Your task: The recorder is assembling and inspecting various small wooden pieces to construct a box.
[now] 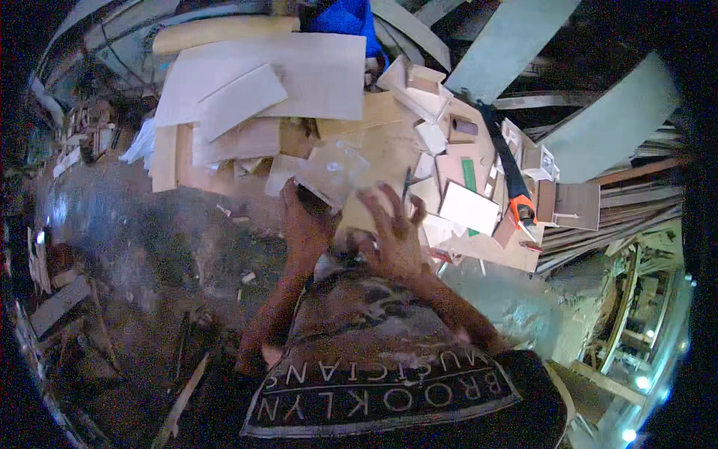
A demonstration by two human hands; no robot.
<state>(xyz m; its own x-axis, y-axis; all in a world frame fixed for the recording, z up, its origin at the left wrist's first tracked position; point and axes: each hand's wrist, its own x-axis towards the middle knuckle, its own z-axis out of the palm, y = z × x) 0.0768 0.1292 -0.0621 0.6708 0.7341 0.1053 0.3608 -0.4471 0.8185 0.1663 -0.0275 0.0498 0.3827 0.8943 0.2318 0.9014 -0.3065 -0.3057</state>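
My left hand (pixel 308 224) is closed around the near edge of a pale, flat-topped rectangular piece (pixel 323 172), with a dark side or gap showing by the fingers. Whether it is a board or a small box, I cannot tell. Close to its right, my right hand (pixel 396 243) has its fingers spread and slightly blurred, with nothing visible in them. Beyond that hand lie a white rectangular panel (pixel 470 209) and a green strip (pixel 469 174). A handsaw (pixel 507 153) with a dark blade and orange handle rests at the right of the wooden worktop (pixel 381 120).
Large pale sheets (pixel 314 71) are stacked at the far left of the worktop. Small open boxes (pixel 577 206) and offcuts crowd its right side. A blue cloth or bag (pixel 340 22) sits at the back. Long wood strips (pixel 636 191) are piled at right; scraps litter the floor (pixel 149 239).
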